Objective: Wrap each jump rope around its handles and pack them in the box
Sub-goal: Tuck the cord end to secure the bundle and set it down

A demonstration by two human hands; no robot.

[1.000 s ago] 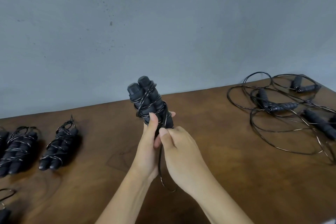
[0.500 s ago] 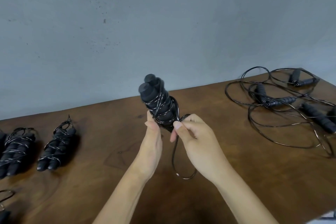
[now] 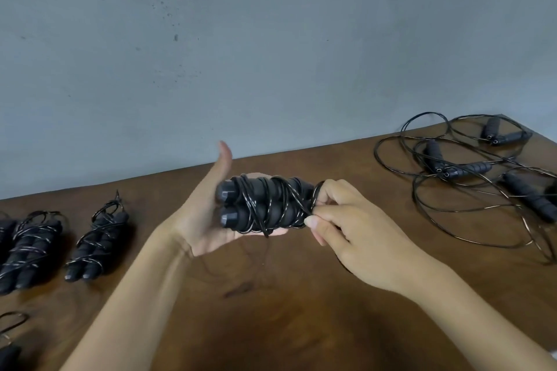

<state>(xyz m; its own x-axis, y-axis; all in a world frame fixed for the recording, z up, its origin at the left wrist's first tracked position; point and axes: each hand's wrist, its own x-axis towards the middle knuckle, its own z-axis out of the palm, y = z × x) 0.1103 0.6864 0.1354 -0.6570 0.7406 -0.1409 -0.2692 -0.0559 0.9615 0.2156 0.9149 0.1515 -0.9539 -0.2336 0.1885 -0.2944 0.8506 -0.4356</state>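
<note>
A black jump rope (image 3: 265,208), its cord wound round both handles, lies sideways across the palm and fingers of my left hand (image 3: 199,220). That hand's thumb sticks up, clear of the bundle. My right hand (image 3: 346,220) pinches the last loop of cord at the bundle's right end. Two wrapped rope bundles (image 3: 96,238) (image 3: 27,247) lie on the table at the left. Unwrapped ropes (image 3: 470,172) sprawl in a tangle at the far right. No box is in view.
The brown wooden table (image 3: 271,310) runs up to a grey wall (image 3: 271,39). Another rope (image 3: 9,340) shows partly at the bottom-left corner. The table's right corner lies just behind the loose ropes.
The bundle has turned from upright to lying sideways in my left palm, and my left thumb has lifted off it. The hanging loop of cord is now drawn up tight at the bundle's right end.
</note>
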